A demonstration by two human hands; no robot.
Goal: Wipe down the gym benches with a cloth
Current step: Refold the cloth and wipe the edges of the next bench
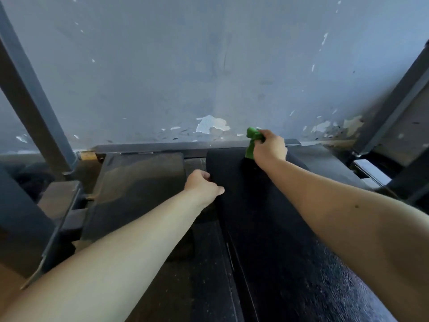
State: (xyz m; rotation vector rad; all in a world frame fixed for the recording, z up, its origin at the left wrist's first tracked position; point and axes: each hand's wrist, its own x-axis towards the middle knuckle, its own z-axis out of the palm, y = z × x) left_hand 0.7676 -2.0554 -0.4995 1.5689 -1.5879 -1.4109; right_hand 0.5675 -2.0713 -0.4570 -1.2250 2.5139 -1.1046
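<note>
Cloth (253,140): bright green, small, bunched in a wad, not spread. The right hand (270,147) grips it in the fist; one end sticks up above the fingers, the other end hangs down & touches the pad. It is at the far end of the gym bench (267,228), near the wall. Bench pad: black, long, w/ fine grain texture, runs from the viewer straight away to the wall. Its near right part is glossy, looks wet. The left hand (203,184) grips the pad's left edge, nearer than the cloth.
</note>
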